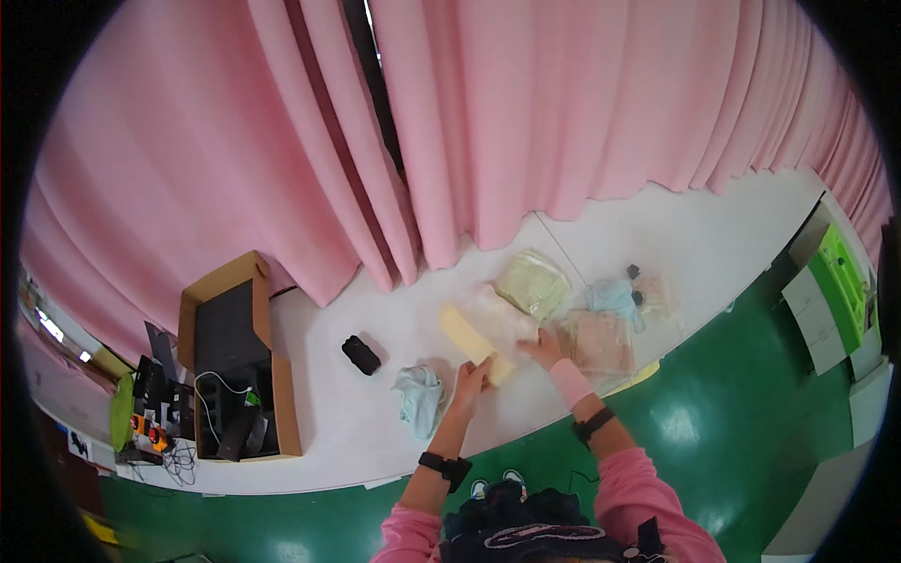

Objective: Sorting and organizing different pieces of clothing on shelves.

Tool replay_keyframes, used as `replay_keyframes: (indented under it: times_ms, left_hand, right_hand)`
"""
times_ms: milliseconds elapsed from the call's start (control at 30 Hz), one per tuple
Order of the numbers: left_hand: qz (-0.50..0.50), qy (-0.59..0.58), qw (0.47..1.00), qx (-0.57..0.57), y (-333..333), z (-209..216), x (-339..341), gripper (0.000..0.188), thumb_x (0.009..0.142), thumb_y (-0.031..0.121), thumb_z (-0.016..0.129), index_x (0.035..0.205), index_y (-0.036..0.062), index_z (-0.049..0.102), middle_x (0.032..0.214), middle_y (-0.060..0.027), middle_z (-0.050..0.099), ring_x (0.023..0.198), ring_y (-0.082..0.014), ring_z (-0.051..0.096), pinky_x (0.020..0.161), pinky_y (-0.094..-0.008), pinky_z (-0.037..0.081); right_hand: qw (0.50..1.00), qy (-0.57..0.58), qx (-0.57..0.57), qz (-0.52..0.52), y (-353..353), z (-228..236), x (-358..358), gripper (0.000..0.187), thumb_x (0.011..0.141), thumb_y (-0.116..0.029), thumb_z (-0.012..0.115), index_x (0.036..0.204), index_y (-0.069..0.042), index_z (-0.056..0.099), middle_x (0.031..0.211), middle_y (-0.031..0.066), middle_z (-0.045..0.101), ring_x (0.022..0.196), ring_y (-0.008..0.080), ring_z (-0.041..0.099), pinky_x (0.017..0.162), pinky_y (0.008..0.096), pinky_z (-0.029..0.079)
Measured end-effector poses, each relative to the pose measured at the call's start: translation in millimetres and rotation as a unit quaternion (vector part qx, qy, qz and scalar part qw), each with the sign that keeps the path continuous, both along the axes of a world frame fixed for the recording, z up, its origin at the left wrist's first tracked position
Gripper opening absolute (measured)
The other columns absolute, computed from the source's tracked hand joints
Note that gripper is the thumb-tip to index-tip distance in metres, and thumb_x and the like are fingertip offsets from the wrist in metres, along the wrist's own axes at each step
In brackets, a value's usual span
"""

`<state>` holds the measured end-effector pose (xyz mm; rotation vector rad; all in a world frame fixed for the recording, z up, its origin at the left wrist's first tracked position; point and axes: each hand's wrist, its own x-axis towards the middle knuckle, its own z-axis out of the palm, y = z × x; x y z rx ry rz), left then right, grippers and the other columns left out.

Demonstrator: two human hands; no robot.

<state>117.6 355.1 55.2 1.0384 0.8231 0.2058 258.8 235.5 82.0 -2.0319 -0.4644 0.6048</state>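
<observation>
Pink pleated curtains [563, 103] hang behind a white tabletop [324, 403], where a flat, elongated, pale yellow piece [465, 333] is pinched at its near end by the left hand [469, 382]. Beside it, the right hand [542, 350] meets a blurred, translucent whitish sheet [502, 314], its grip unclear; farther out sit a pale green plastic-wrapped bundle [532, 284] and crumpled light-blue cloth [419, 399].

Behind the fingers [527, 346] of the right hand [545, 352], a pale pink band [571, 383] circled the wrist, with a black strap [593, 425] farther back. A boxy black wristband [446, 466] sat behind the left hand's [468, 383] fingers. Pink sleeves [646, 493] began farthest behind both sets of fingers.
</observation>
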Motion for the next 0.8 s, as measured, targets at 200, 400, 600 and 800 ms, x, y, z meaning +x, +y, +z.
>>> replay_keyframes:
  times_ms: [200,400,600,800]
  left_hand:
    - [-0.069,-0.009,0.988,0.139,13,-6,-26,0.031,0.076,0.026,0.06,0.093,-0.0002,0.057,0.086,-0.0038,0.058,0.078,-0.0101,0.053,0.064,-0.0243,0.042]
    - [-0.118,-0.01,0.937,0.328,20,-6,-82,0.025,0.079,0.021,0.057,0.094,0.0007,0.056,0.086,-0.0025,0.058,0.076,-0.0086,0.053,0.065,-0.023,0.042]
    - [-0.068,-0.05,0.994,0.071,14,15,-99,0.03,0.078,0.027,0.059,0.096,0.003,0.054,0.08,-0.0004,0.057,0.072,-0.0067,0.051,0.063,-0.0219,0.041]
    - [-0.064,0.13,0.846,0.513,8,-16,-88,0.064,0.065,0.037,0.067,0.106,-0.0011,0.039,0.105,-0.022,0.04,0.107,-0.0355,0.033,0.087,-0.039,0.033]
  right_hand:
    - [0.986,-0.011,0.124,0.107,-21,-52,-49,0.06,0.07,-0.024,0.065,0.118,0.0,0.036,0.109,0.0125,0.052,0.1,0.022,0.051,0.085,0.0312,0.039]
    - [0.973,0.117,0.17,0.098,-53,-61,-74,0.045,0.076,-0.018,0.06,0.113,-0.002,0.04,0.099,0.0069,0.054,0.09,0.0151,0.053,0.08,0.0281,0.041]
    - [0.979,0.092,0.139,0.114,-66,-49,-89,0.042,0.078,-0.023,0.059,0.109,-0.001,0.042,0.095,0.0107,0.054,0.085,0.018,0.054,0.077,0.0299,0.042]
    - [0.984,-0.171,-0.016,-0.054,-62,-46,-75,0.043,0.078,-0.028,0.058,0.106,0.002,0.044,0.096,0.015,0.053,0.085,0.022,0.055,0.076,0.0305,0.043]
